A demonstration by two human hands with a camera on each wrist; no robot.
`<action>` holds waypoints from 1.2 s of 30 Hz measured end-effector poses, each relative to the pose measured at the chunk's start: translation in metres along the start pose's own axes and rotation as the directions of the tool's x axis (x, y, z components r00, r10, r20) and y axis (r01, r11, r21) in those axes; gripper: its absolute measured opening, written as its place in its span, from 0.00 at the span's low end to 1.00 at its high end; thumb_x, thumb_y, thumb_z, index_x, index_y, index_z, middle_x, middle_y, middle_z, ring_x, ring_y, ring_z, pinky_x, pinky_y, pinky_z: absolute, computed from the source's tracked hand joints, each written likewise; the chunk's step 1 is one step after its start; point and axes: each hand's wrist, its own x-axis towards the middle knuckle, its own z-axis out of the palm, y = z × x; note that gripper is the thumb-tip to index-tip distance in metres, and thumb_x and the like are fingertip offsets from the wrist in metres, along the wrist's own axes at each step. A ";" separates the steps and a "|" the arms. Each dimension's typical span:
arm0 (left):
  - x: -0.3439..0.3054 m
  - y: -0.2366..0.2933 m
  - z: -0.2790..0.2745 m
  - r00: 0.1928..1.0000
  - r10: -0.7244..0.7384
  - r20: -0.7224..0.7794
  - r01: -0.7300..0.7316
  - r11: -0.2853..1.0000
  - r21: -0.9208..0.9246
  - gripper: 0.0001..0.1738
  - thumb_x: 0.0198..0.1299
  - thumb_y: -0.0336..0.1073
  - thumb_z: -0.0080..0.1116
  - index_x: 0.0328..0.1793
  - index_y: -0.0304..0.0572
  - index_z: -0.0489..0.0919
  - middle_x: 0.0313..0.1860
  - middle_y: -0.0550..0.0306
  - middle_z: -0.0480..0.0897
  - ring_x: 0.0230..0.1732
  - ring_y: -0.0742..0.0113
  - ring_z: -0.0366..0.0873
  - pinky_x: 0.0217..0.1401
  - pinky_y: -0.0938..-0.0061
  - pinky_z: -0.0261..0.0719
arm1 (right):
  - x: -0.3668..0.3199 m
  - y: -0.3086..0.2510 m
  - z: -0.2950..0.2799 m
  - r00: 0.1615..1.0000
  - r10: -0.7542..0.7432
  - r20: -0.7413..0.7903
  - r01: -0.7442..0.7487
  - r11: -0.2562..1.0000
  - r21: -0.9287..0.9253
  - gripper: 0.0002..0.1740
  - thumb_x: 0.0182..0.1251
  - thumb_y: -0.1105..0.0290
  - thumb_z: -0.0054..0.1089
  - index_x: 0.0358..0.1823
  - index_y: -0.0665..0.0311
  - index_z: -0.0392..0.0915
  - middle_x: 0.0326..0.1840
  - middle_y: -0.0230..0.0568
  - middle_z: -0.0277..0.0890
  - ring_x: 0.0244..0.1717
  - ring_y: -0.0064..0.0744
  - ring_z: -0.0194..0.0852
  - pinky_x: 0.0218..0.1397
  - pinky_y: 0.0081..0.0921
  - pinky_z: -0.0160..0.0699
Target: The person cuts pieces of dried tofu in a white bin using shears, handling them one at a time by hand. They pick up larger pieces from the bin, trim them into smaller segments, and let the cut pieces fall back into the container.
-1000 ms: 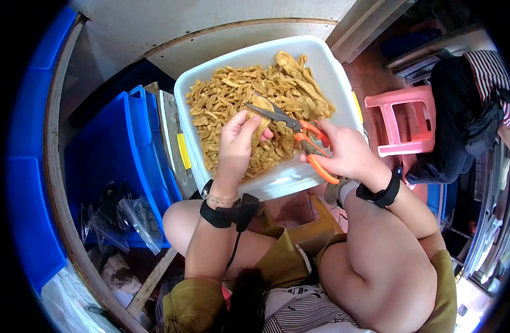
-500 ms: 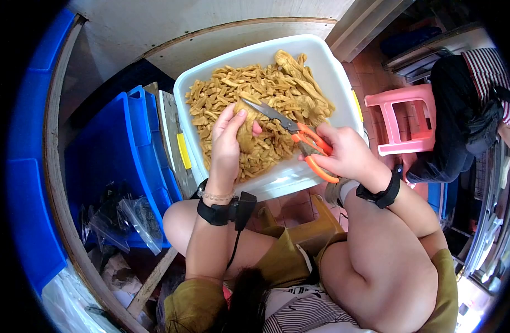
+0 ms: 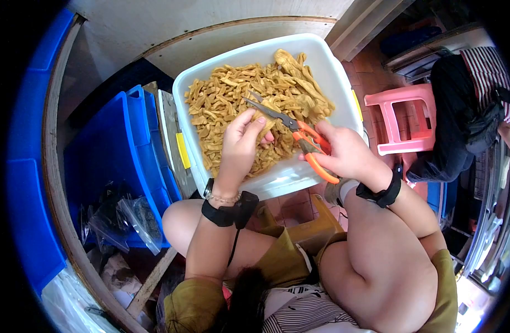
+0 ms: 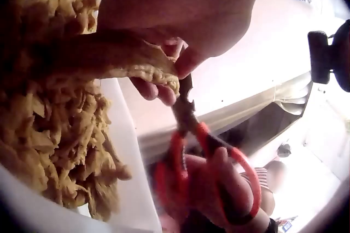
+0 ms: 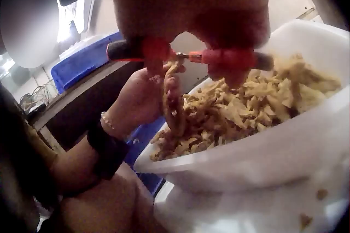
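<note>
My left hand (image 3: 241, 144) pinches a folded yellow-brown piece (image 4: 147, 72) between thumb and fingers above the white tub (image 3: 197, 75). The orange-handled scissors (image 3: 316, 145) are in my right hand (image 3: 349, 155), its fingers through and around the grips. Their dark blades are parted and lie across the held piece, pointing up and left. Under both hands, cut strips (image 3: 221, 91) fill much of the tub. Larger uncut pieces (image 3: 302, 83) lie at its upper right. In the right wrist view the piece (image 5: 173, 104) hangs from the left hand (image 5: 139, 93).
Blue bins (image 3: 102, 150) with plastic bags (image 3: 141, 222) stand to the left. A pink stool (image 3: 402, 119) is on the tiled floor at the right, near a person in striped clothing (image 3: 488, 72). A wooden panel (image 3: 238, 41) stands behind the tub.
Half a second ago my left hand had shifted left with the piece; it is now back to the right, nearer the scissors. The blades have gone from nearly together to parted. My right hand has barely moved.
</note>
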 end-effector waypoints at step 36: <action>-0.004 0.008 -0.006 0.998 -0.057 -0.020 0.059 0.991 0.119 0.12 0.67 0.33 0.46 0.48 0.33 0.78 0.28 0.64 0.78 0.22 0.79 0.72 0.27 0.82 0.70 | -0.002 0.003 0.005 0.996 -0.084 0.037 0.086 0.993 -0.081 0.35 0.55 0.35 0.60 0.33 0.67 0.70 0.23 0.55 0.76 0.28 0.57 0.78 0.32 0.43 0.75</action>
